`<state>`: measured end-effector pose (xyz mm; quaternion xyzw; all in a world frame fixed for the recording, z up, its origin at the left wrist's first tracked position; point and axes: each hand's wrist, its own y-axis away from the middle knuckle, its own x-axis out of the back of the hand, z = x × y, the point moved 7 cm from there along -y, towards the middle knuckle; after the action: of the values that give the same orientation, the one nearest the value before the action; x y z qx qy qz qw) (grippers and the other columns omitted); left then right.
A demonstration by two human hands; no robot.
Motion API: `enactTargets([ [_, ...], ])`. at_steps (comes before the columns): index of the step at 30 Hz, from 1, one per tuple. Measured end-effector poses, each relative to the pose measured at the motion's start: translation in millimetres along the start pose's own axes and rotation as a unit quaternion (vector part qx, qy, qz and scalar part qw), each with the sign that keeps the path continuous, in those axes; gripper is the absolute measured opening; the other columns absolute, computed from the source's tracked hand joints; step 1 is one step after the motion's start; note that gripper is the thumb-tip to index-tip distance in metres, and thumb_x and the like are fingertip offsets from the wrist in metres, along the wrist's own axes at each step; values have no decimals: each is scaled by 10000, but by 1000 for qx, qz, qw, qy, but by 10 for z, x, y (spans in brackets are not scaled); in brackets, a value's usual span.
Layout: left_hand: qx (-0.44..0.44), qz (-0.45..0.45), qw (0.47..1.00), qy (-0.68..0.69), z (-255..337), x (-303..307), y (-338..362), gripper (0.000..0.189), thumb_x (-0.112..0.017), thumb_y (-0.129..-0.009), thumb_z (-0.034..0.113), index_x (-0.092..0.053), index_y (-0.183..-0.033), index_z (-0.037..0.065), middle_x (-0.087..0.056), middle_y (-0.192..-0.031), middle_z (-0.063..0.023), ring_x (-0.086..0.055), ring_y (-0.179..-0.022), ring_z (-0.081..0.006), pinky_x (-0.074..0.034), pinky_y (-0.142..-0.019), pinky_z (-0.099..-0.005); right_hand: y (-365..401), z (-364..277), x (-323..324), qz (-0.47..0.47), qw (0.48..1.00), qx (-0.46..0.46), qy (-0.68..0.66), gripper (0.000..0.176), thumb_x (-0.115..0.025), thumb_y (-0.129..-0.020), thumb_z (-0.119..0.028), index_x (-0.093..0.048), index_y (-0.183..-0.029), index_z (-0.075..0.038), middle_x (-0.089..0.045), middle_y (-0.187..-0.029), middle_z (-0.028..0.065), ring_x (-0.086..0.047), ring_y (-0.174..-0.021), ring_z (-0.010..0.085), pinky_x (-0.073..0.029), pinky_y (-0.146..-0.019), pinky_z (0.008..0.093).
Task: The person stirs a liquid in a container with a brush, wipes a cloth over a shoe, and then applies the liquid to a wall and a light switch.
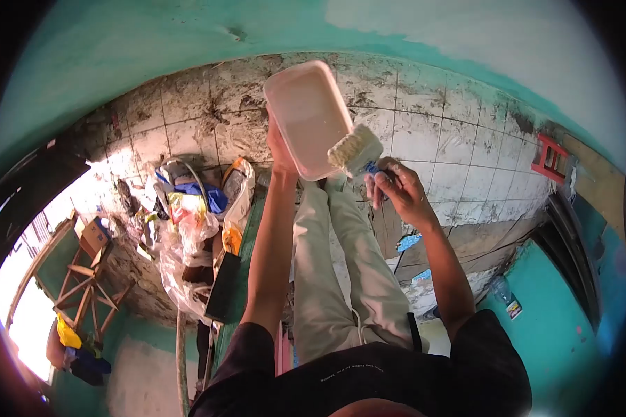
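My left hand is wrapped round the left side of a rectangular plastic tub, mostly hidden behind it. Pale, whitish paint lies inside the tub, which is held out in front of me. In my right hand is a wide paintbrush, gripped by its blue handle between thumb and fingers. The brush's cream bristles point up and left, and they overlap the tub's lower right rim in this view.
Dirty white tiles cover the floor ahead, bordered by green and white painted walls. Plastic bags and clutter sit at left beside a green plank. Beyond is a wooden frame. A red plastic piece lies far right.
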<state>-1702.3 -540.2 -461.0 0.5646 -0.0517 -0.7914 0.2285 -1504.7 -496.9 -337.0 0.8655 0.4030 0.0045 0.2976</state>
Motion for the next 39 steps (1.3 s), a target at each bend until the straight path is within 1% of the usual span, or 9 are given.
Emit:
enactTargets([
  [6,-6,71,995,-64,-103,623,-28,554,-301,-1039,487,-452,-1357,59,-577,-1213,-120,-613,-1050,-260,-547,-896,-406,-878,542,814,186,981,57,-27,328,-518,-1015,-383,-547,-955,-62,-542,-717,-5,-489,-567,62,-392,-518,224],
  [12,40,141,989,30,-342,1561,638,541,-367,-1016,453,-431,-1387,65,-572,-1258,-149,-615,-1087,-298,-560,-895,-448,-2239,1416,1552,302,952,54,15,374,-535,-1004,-391,-595,-892,-40,-572,-687,13,-543,-558,94,-412,-516,265],
  [19,58,174,979,89,-513,1802,969,555,-394,-1002,449,-420,-1406,71,-565,-1288,-161,-610,-1116,-320,-555,-912,-474,-1833,-23,1233,350,924,150,-25,297,-552,-1008,-277,-561,-866,-17,-536,-650,17,-466,-528,75,-373,-454,247],
  [21,57,175,978,94,-520,1768,994,563,-391,-1000,458,-420,-1409,73,-562,-1294,-159,-606,-1122,-321,-546,-922,-478,-1510,-486,1030,342,876,340,6,283,-519,-1025,-273,-533,-881,-30,-482,-632,0,-444,-535,65,-375,-454,249],
  [24,52,174,978,101,-523,1730,1018,575,-385,-997,472,-419,-1413,76,-557,-1303,-156,-600,-1132,-323,-534,-939,-483,-1688,-516,1126,344,859,378,-7,285,-482,-1040,-283,-502,-881,-47,-455,-638,-7,-424,-524,60,-372,-459,244],
  [28,48,166,980,97,-516,1698,1032,591,-377,-993,490,-418,-1418,81,-551,-1315,-152,-592,-1145,-326,-517,-960,-490,-2040,307,1589,445,830,322,94,402,-506,-1018,-374,-531,-849,-10,-500,-630,29,-467,-558,117,-412,-527,323],
  [32,49,164,981,95,-514,1690,1040,607,-370,-989,508,-417,-1423,86,-545,-1327,-148,-583,-1158,-330,-501,-982,-498,-2196,1061,1882,493,797,235,257,354,-530,-1011,-356,-601,-880,-35,-497,-636,-6,-434,-521,84,-357,-458,279],
  [35,72,121,985,104,-438,1827,1034,602,-391,-988,501,-416,-1428,91,-538,-1342,-160,-576,-1171,-349,-489,-993,-527,-2438,1351,1962,374,910,-26,175,347,-577,-983,-334,-657,-929,-1,-563,-642,52,-534,-528,131,-420,-514,340],
  [39,85,109,977,160,-312,1851,1093,599,-410,-986,499,-417,-1430,97,-540,-1345,-170,-574,-1176,-367,-474,-1002,-560,-2361,710,1800,321,946,47,14,320,-557,-1008,-306,-650,-936,-8,-451,-628,-41,-418,-517,65,-323,-466,244],
])
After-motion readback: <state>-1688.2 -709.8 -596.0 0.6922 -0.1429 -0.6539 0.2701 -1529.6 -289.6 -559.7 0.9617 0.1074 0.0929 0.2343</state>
